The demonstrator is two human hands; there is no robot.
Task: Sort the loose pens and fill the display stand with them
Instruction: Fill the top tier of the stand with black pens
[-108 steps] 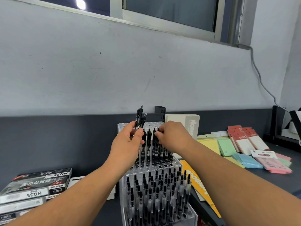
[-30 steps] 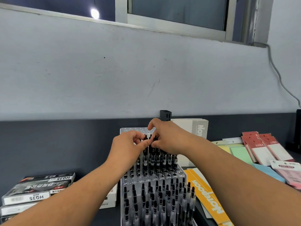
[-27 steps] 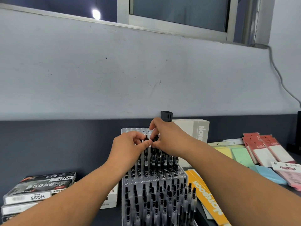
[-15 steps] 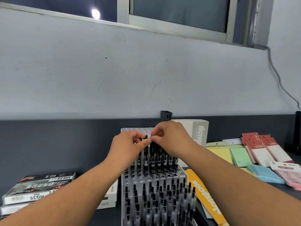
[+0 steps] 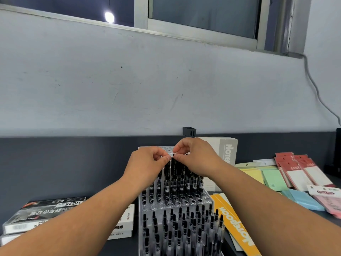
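Gone is the bundle that stuck up from my left hand [image 5: 147, 163]; its grip and my right hand's [image 5: 197, 157] now both pinch the top of one pen [image 5: 173, 165], upright, its length straight below my fingertips, standing in the display stand's [image 5: 206, 200] middle tier. Front holes there sit empty; the lower tier is full.

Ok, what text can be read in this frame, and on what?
"HQ35": black box, left, upside down.
"Notebook": orange notebook, sideways.
"Note": grey notebook, rest hidden.
Too blurred: labels on pens, white box, pink pack.
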